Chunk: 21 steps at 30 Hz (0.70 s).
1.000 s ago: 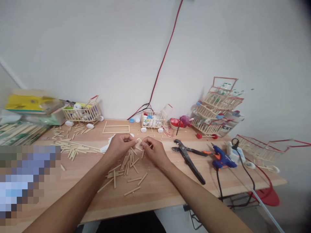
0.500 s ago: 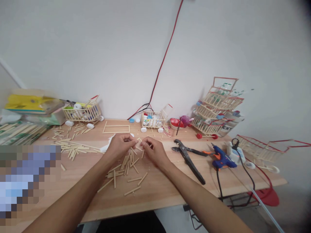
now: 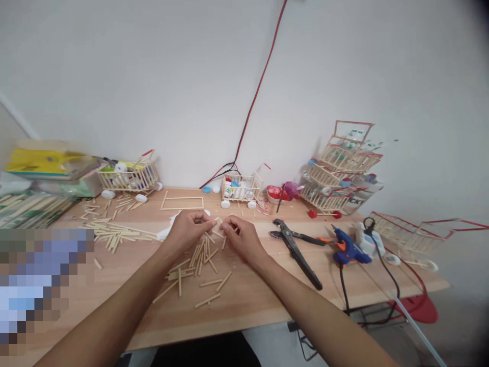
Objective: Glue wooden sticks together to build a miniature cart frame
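My left hand (image 3: 189,227) and my right hand (image 3: 242,235) are close together above the wooden table, fingertips pinched. Between them are thin, pale wooden sticks (image 3: 218,234), with short ends showing past the fingers of both hands. How these sticks meet is largely hidden by the fingers. Just below the hands lies a loose pile of short wooden sticks (image 3: 199,257), several of them scattered toward the front edge. Behind my left hand, a rectangular stick frame (image 3: 182,208) lies flat.
Pliers (image 3: 296,255) and a blue glue gun (image 3: 349,250) lie to the right beside a white power strip (image 3: 372,239). Stick-built carts stand at the back left (image 3: 130,178), back middle (image 3: 240,189) and, stacked, back right (image 3: 324,178). More cut sticks (image 3: 114,233) lie left.
Both hands hold almost the same pose and place. The whole view has shifted very slightly; nothing on the table has visibly moved.
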Each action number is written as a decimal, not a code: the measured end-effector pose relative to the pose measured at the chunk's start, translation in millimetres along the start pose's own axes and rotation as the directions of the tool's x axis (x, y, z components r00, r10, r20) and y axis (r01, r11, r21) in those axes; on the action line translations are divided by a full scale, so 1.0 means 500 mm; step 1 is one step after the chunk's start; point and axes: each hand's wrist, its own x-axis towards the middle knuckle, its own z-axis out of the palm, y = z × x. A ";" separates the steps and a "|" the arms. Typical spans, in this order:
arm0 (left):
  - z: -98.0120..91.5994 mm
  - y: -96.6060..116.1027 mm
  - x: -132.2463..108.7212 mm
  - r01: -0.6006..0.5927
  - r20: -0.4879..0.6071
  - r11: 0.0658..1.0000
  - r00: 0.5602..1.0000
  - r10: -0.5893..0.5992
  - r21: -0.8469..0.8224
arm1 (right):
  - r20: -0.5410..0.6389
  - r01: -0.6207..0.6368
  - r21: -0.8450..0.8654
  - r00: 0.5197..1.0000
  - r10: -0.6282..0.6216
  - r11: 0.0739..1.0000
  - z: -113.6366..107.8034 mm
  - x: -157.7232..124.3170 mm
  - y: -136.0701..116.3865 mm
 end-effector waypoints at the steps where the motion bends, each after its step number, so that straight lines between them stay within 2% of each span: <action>1: 0.000 0.000 0.000 0.002 0.001 1.000 1.000 -0.002 -0.003 | 0.000 -0.004 0.000 1.000 0.004 1.000 0.000 0.000 0.000; 7: 0.000 -0.002 0.000 0.021 0.008 1.000 1.000 -0.021 -0.010 | 0.012 -0.010 0.001 1.000 0.010 1.000 0.001 0.000 -0.001; 21: -0.002 0.001 0.000 -0.015 0.000 0.999 1.000 0.015 0.029 | 0.011 -0.009 -0.020 1.000 0.009 1.000 0.001 0.000 0.000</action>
